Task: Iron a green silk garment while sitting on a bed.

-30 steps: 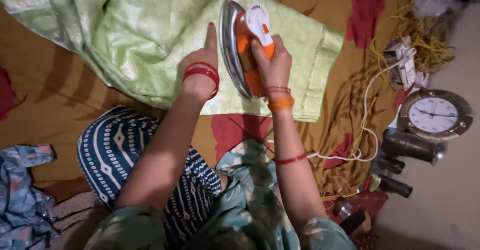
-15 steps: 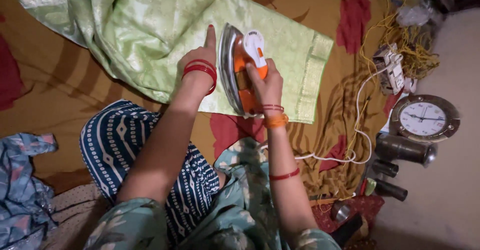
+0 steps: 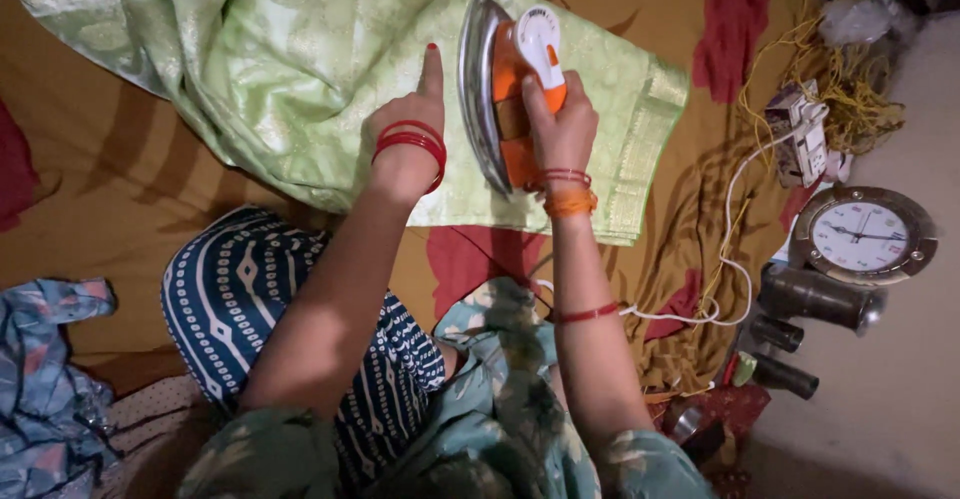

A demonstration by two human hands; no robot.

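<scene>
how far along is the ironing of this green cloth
Partway, it seems. The folded end of the light green cloth lies flat and smooth. The right hand grips the orange iron, tipped on its side, while the left hand presses the cloth beside it. The upper-left part remains bunched and looks unironed.

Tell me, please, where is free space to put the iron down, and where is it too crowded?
Free: the brown sheet left of the green cloth, above the blue patterned knee. Also the pale floor at lower right. Crowded: the right side, with the power strip, yellow cord, clock and metal cups.
</scene>
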